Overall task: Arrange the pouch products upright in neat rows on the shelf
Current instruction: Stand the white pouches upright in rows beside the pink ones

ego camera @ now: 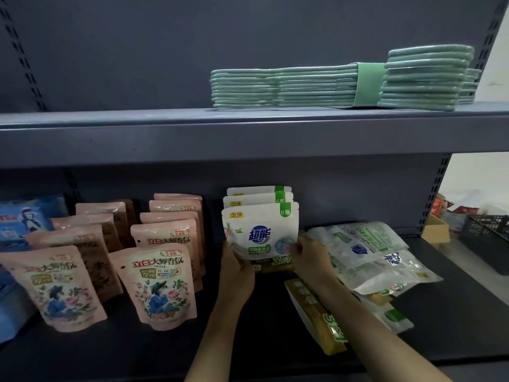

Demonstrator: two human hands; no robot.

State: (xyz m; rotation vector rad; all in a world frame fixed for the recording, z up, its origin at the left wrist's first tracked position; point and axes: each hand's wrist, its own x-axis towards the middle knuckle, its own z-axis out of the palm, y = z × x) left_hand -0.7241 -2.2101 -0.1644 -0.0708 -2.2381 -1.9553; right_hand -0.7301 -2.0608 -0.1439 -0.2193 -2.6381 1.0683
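Lower shelf (261,340), dark grey, head view looking down.

Front white pouch (260,235), blue logo, green corner tab: upright, at the head of a row, gripped at both lower edges. Two more white pouches (257,195) upright directly behind it, tops showing in step.

Left hand (237,274): at the pouch's lower left edge, fingers curled behind the pouch and mostly hidden, thumb side lying along the front edge. Closed on the pouch.

Right hand (309,257): at the pouch's lower right corner, fingers (296,248) bent and pinching the edge, knuckles raised. Exact fingertip contact partly hidden by the pouch.

Loose pile of white pouches (369,255): lying flat and overlapping just right of the right hand, some face up, some tilted, not upright. Gold-bottomed pouch (316,315) lying on its side under the right forearm, near the shelf's front.

Two rows of pink pouches (157,285) left of the white row, upright, floral print, standing one behind another. Blue packs (24,219) at far left, partly cut off by the frame edge.

Upper shelf (248,128): stack of green flat packs (344,84), banded, lying flat toward the right.

Right of the shelving: dark crate (487,238) and cardboard box (436,230) on the floor, blurred.
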